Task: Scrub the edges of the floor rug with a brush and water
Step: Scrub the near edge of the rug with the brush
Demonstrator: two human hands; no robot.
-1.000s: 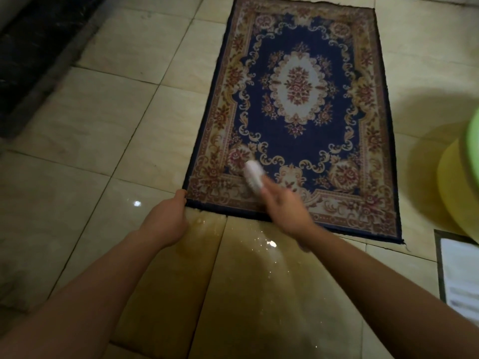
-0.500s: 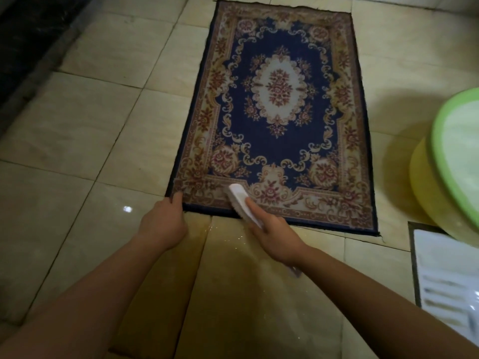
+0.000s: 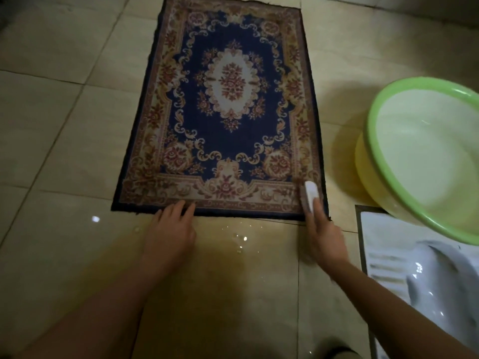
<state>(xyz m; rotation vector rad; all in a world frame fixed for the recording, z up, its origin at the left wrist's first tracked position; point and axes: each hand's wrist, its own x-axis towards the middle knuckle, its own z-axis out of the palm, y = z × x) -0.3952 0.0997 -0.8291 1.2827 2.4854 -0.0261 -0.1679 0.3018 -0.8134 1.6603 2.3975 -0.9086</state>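
Down at the near right corner of the rug [image 3: 230, 112], the right hand [image 3: 324, 229] has its grip curled round a white brush [image 3: 311, 194]. The brush lies on the patterned border, just inside the dark edging. The left hand [image 3: 168, 229] holds nothing. Its grip is spread flat, the fingers straight and a little apart, their tips pressing on the rug's near edge left of the middle.

Between the two hands, water drops [image 3: 241, 239] glint on the tiled floor [image 3: 64, 125] just in front of the rug, and the tiles there look wet. The rug lies flat and runs away from the person.

To the right of the brush, near the rug's right edge but apart from it, a green basin [image 3: 373, 141] rests tilted on a yellow basin [image 3: 361, 164]. What the green one holds cannot be told. Nearer, just beside the right forearm, a white ceramic fixture [image 3: 427, 275] is set in the floor within a dark frame.
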